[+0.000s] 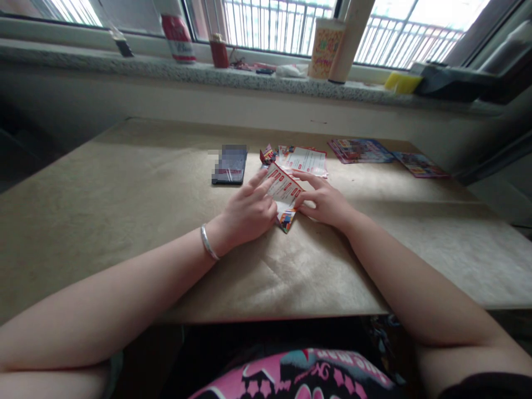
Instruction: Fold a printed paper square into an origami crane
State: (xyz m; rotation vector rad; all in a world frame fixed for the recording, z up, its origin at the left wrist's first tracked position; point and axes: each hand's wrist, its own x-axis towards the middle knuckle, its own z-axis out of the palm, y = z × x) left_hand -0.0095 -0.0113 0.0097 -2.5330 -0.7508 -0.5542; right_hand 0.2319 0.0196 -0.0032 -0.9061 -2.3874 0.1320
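Observation:
A folded paper leaflet [286,194], white with red print and a colourful lower corner, lies slanted on the table between my hands. My left hand [249,210] grips its left side, with the index finger stretched along the paper and the other fingers curled. On the right edge, the fingertips and thumb of my right hand [324,200] hold the same leaflet. Just behind it lie a small folded colourful paper piece [268,155] and several printed sheets [307,160]. The lower layers of the leaflet are partly hidden by my fingers.
A dark phone [231,165] lies left of the papers on the beige table [145,221]. Colourful leaflets [361,151] are stacked at the back right, with another leaflet [419,165] beside them. The windowsill [249,80] holds a red can [178,39] and a patterned cup [326,50].

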